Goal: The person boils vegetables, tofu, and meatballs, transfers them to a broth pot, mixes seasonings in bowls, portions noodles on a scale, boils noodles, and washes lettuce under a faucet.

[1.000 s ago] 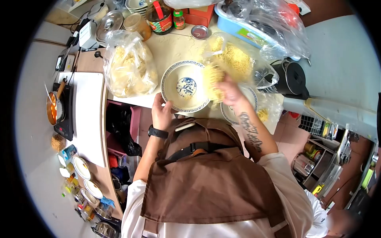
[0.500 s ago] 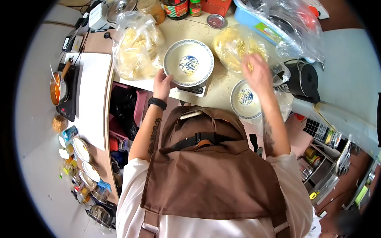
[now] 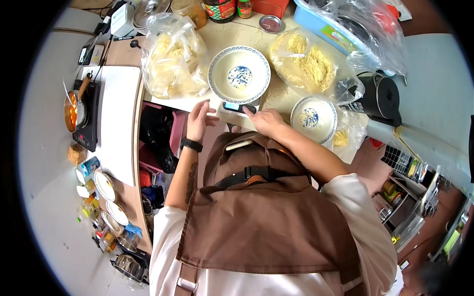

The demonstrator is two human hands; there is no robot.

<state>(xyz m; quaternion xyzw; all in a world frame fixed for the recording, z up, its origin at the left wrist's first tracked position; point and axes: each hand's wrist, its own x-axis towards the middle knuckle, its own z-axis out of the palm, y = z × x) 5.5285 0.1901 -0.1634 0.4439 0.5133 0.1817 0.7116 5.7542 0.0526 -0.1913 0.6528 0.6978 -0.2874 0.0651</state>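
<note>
A white bowl with a blue patterned rim [image 3: 217, 74] sits on a kitchen scale [image 3: 230, 105], whose small display is lit. With its index finger stretched out, my right hand [image 3: 269, 122] touches the scale's black button panel; the other fingers are curled and hold nothing. My left hand [image 3: 198, 121] hovers left of the scale, empty, fingers apart. Right of the bowl lies an open plastic bag of thin yellow noodles [image 3: 316, 66]. To the left stands another clear bag of noodles [image 3: 173, 64]. A second patterned bowl [image 3: 326, 111] rests near my right forearm.
A black kettle [image 3: 385, 96] and a blue plastic basket [image 3: 323, 34] stand at the right. Jars [image 3: 220, 10] and a round metal lid [image 3: 270, 23] are at the back. On the left, a pan with orange contents [image 3: 71, 116] sits on an induction cooker [image 3: 88, 133].
My right hand has moved from the right noodle bag down to the scale's buttons. My left hand has let go of the bowl's rim and drawn back. The scale's display now shows.
</note>
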